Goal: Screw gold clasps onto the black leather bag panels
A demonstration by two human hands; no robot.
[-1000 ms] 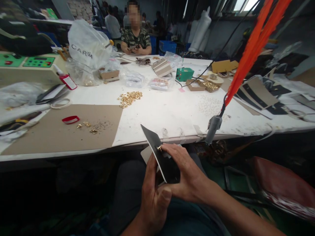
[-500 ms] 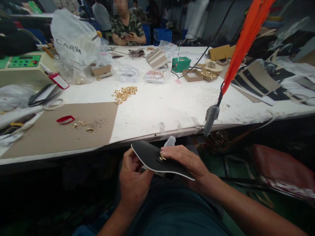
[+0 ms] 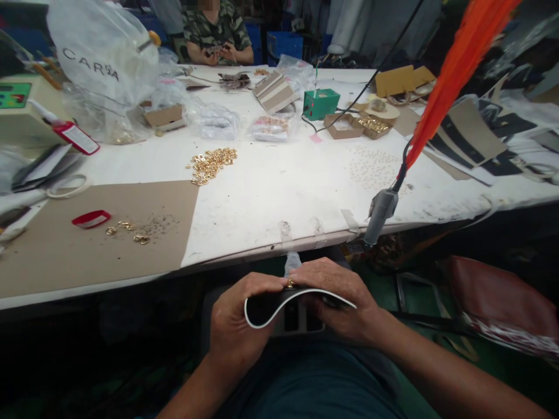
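A dark, flexible panel [image 3: 267, 304] with a white edge is bent into a wave between my two hands, over my lap. My left hand [image 3: 238, 311] grips its left side, fingertips reaching over to a small gold metal fitting [image 3: 290, 283] on the top face. My right hand [image 3: 343, 294] holds the right side, its upper fingers lying across the panel by the same fitting and other fingers underneath. Fingertips partly cover the fitting. Striped dark and beige material shows below the panel; I cannot tell whether it is joined to it.
The white table [image 3: 262, 203] lies ahead, with a pile of gold rings [image 3: 213, 166], a red lid-like piece [image 3: 91, 219] and a green box [image 3: 321, 104]. A grey cylindrical tool [image 3: 379, 215] hangs at the right by an orange cord. Across the table sits a person [image 3: 218, 35].
My left hand has moved up over the panel to the gold fitting. The panel, nearly flat before, has bent into a deeper curve. The view has turned slightly right and down.
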